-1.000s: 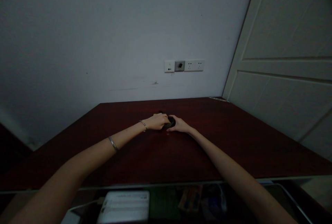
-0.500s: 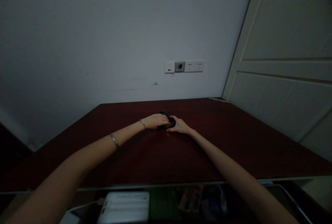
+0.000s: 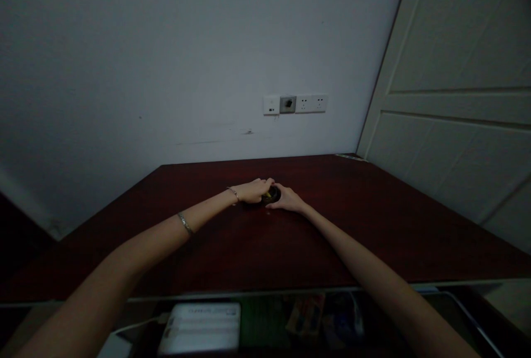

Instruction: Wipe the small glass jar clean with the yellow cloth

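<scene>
A small dark round object [image 3: 272,196], with a dark hollow-looking middle, rests on the reddish-brown tabletop [image 3: 249,247]; its exact kind is too dim to tell. My right hand [image 3: 289,200] curves around its right side, thumb at the near edge and fingers at the far edge. On its left side is my left hand [image 3: 252,190], fingers curled in and thumb side up over the rim. A small yellow bit [image 3: 267,195] shows right beside the left fingertips. What the left fingers pinch is mostly hidden. Two bracelets are on my left arm.
Below the table's front edge is an open space holding a white box-shaped device [image 3: 201,327] with a cable, a small printed carton [image 3: 306,316] and a tablet-like item [image 3: 452,314]. Wall sockets [image 3: 311,104] are behind the table; a panelled door [image 3: 448,125] stands right.
My left hand has gone from lying with fingers stretched over the dark round object to being curled at its left rim, and the yellow bit now shows more clearly. The right hand stays in place.
</scene>
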A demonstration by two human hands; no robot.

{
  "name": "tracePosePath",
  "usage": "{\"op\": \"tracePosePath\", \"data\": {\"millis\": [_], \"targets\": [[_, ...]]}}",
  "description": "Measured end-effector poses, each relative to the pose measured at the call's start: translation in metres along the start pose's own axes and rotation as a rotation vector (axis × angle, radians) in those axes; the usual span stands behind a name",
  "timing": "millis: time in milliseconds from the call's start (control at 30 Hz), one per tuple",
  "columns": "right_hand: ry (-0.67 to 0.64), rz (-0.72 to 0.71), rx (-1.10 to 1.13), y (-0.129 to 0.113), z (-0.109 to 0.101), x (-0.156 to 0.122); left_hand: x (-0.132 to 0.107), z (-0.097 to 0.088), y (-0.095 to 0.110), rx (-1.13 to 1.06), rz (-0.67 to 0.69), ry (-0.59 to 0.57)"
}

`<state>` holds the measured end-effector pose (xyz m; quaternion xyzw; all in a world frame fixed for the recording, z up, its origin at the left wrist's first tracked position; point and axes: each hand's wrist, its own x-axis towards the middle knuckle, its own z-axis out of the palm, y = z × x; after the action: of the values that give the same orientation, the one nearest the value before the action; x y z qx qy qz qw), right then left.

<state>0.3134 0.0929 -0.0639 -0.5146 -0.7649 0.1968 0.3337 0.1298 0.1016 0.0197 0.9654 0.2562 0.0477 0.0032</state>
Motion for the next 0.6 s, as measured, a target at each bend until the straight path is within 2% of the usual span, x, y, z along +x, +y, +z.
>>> {"op": "tracePosePath", "data": {"millis": [167, 300, 433, 600], "targets": [[0.005, 0.016, -0.013, -0.003, -0.001, -0.001, 0.01, -0.005, 0.0, -0.159, -0.098, -0.082], [0.004, 0.023, -0.044, -0.005, -0.002, -0.002, 0.017, -0.01, -0.007, -0.289, -0.16, -0.111], [-0.009, 0.021, -0.08, -0.007, -0.002, -0.003, 0.017, -0.013, -0.016, -0.509, -0.199, -0.158], [-0.011, -0.009, -0.068, -0.006, -0.001, -0.003, 0.014, -0.019, -0.022, -0.733, -0.248, -0.093]]}}
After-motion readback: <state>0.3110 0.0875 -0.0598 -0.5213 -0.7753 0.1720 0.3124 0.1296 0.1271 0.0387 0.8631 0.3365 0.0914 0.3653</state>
